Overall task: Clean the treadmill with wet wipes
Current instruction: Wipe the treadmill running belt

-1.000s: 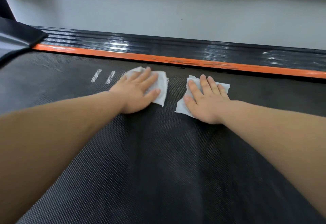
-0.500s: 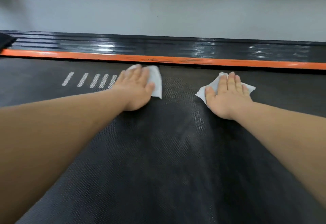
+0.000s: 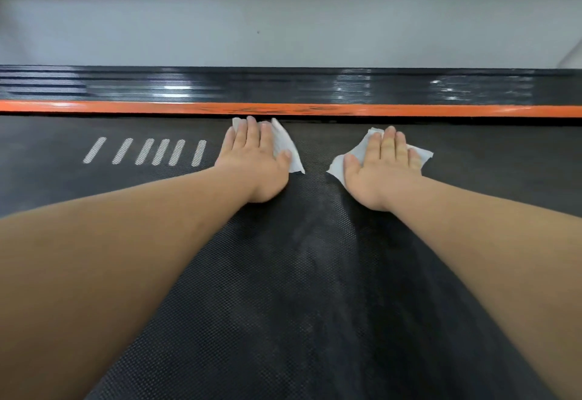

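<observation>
**A:** Where were the wipes?

**B:** One was under each palm on the treadmill belt (image 3: 283, 289). The left hand (image 3: 255, 163) lay flat with straight fingers, pressing the left wipe (image 3: 285, 144). The right hand (image 3: 384, 172) pressed the right wipe (image 3: 357, 152) the same way. Neither hand clutched its wipe.

**A:** How should that stroke have gone?

**B:** I'd say with flat palms and even weight, so the wipes didn't bunch. Each pass should have overlapped the last and run right up to the orange strip (image 3: 441, 111) just beyond the fingertips.

**A:** What differed from earlier?

**B:** Half a second before, the hands sat wider apart. A second before, the left hand hid some of the white dashes (image 3: 148, 151). Now six showed, all to its left.
</observation>
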